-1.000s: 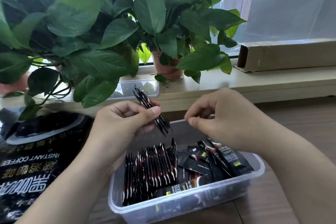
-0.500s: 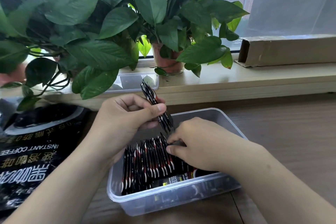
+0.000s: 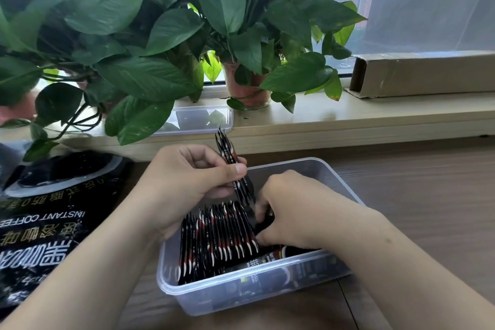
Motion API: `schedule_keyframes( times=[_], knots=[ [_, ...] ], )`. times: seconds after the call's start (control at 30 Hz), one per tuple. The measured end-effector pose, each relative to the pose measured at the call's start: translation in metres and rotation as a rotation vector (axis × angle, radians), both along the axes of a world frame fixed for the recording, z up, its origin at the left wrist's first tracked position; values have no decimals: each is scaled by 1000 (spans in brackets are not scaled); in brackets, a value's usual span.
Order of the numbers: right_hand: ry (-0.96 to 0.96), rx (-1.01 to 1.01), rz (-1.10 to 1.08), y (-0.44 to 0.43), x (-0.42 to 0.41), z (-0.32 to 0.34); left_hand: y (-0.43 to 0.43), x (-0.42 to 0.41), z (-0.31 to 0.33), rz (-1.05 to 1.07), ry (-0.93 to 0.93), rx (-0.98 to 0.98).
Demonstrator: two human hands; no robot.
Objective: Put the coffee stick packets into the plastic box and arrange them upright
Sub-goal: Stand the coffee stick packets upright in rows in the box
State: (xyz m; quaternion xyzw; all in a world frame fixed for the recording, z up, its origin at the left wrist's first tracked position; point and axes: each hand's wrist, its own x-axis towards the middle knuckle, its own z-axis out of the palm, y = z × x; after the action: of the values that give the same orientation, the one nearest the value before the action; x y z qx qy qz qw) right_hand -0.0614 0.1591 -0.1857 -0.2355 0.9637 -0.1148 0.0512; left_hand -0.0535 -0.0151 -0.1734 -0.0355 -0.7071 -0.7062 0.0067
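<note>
A clear plastic box [image 3: 316, 166] stands on the wooden table in front of me. Several black and red coffee stick packets [image 3: 214, 238] stand upright in a row in its left half. More packets [image 3: 267, 257] lie flat on the bottom toward the right. My left hand [image 3: 184, 185] hovers over the box's left rear and grips a small bundle of packets [image 3: 231, 161], tilted and pointing up. My right hand [image 3: 297, 211] is down inside the box, fingers curled against the right end of the upright row and on a dark packet there; the fingertips are blurred and partly hidden.
A large black instant coffee bag [image 3: 40, 225] lies flat at the left. On the window sill behind stand leafy potted plants [image 3: 243, 83], a clear plastic lid [image 3: 203, 118] and a long cardboard box [image 3: 423, 72]. Bare wooden table [image 3: 428, 195] lies to the right.
My right hand dropped from above the box down into it and now rests at the right end of the upright row. My left hand kept its bundle, shifting slightly.
</note>
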Motion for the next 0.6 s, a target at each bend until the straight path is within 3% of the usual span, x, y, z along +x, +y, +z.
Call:
schedule_keyframes(
  times=[0.3, 0.6],
  knots=[
    [-142, -57, -32, 2, -5, -6, -9, -3, 3, -276, -52, -189],
    [-28, 43, 36, -2, -1, -1, -2, -8, 17, -602, -260, -54]
  ],
)
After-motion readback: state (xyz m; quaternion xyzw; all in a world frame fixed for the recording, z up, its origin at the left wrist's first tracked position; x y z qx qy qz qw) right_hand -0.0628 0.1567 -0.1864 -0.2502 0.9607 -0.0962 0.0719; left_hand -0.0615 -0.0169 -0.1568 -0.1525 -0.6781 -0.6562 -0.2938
